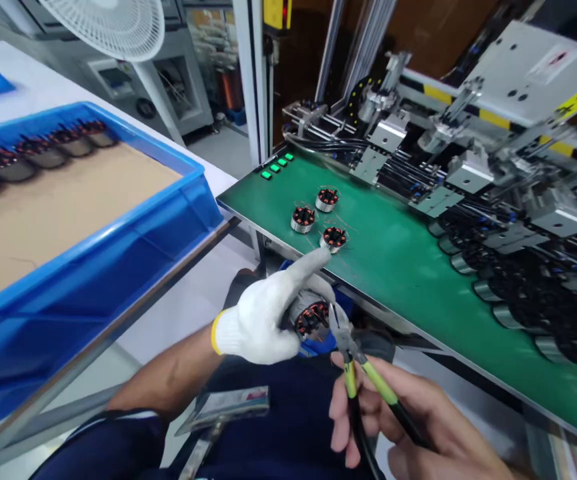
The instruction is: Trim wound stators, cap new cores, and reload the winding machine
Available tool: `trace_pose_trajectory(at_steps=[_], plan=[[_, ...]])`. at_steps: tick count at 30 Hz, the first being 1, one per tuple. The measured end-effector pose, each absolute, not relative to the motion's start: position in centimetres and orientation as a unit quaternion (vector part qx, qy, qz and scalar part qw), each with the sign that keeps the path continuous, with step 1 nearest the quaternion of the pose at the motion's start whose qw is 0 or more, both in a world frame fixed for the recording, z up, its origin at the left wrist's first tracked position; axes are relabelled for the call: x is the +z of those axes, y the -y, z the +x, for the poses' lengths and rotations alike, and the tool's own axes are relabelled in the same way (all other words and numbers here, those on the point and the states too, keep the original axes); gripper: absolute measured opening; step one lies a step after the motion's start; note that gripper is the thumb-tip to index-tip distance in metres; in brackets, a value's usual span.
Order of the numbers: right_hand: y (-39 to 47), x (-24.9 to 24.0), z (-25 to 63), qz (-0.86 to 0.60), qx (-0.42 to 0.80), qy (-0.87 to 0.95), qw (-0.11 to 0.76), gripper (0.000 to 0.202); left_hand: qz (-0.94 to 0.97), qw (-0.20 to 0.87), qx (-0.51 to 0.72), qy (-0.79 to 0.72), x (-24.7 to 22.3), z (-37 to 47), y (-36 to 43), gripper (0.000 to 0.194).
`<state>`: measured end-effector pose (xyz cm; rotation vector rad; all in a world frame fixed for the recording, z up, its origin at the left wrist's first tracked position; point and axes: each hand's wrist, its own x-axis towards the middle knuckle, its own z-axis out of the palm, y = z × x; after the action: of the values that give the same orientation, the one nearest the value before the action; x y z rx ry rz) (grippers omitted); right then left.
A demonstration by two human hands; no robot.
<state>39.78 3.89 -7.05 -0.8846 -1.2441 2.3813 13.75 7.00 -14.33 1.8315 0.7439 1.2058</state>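
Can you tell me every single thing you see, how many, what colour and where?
Round metal rings wound with copper wire: three, silver and black, on the worktop; one, grey, in the left hand; about five, dark, in the tray
Flat worktop: one, green, centre to right
Small square lights: four, green, worktop's far corner
Metal machine with clamps: one, silver, right
Deep plastic tray: one, blue, left
Flat lining sheet: one, tan, inside the tray
Round fan: one, white, top left
Cutting pliers: one, green-and-black handles, right hand
Clip-on badge: one, whitish, on the person's front
Left hand: one, white glove
Right hand: one, bare
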Motion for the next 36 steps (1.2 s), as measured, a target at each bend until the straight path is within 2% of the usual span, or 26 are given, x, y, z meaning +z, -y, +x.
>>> trace_pose_trajectory(at_steps=[3,6,16,23,26,29,31,33,36], plan=[[-4.2,-7.4,39.0,-0.308,0.853,0.411,0.094,0.043,0.741,0.363,0.472,-0.310,-14.1,14.1,-6.8,0.104],[-4.5,-7.3,38.5,-0.315,0.850,0.416,0.074,0.037,0.754,0.323,0.460,-0.340,-13.9,14.4,-6.5,0.108],[-4.4,-7.9,38.4,-0.292,0.844,0.443,0.082,0.032,0.770,0.304,0.452,-0.333,-13.9,14.4,-6.2,0.110],[-3.7,-7.0,39.0,-0.312,0.777,0.542,0.077,0.007,0.772,0.314,0.435,-0.341,-13.7,14.4,-6.1,0.110],[-6.7,-6.6,41.5,-0.341,0.638,0.671,0.160,0.028,0.761,0.336,0.443,-0.336,-13.9,14.1,-6.1,0.111],[-13.4,-8.2,44.7,-0.453,0.330,0.788,0.255,0.051,0.747,0.356,0.437,-0.354,-14.2,13.7,-5.9,0.115],[-18.3,-10.3,46.6,-0.554,0.118,0.792,0.229,0.056,0.739,0.365,0.434,-0.363,-14.2,13.5,-5.6,0.115],[-21.8,-12.5,48.1,-0.596,0.044,0.781,0.179,0.053,0.731,0.365,0.431,-0.382,-14.3,13.2,-5.1,0.111],[-24.0,-14.9,49.4,-0.605,0.033,0.780,0.154,0.045,0.697,0.357,0.415,-0.463,-15.1,12.5,-4.4,0.101]])
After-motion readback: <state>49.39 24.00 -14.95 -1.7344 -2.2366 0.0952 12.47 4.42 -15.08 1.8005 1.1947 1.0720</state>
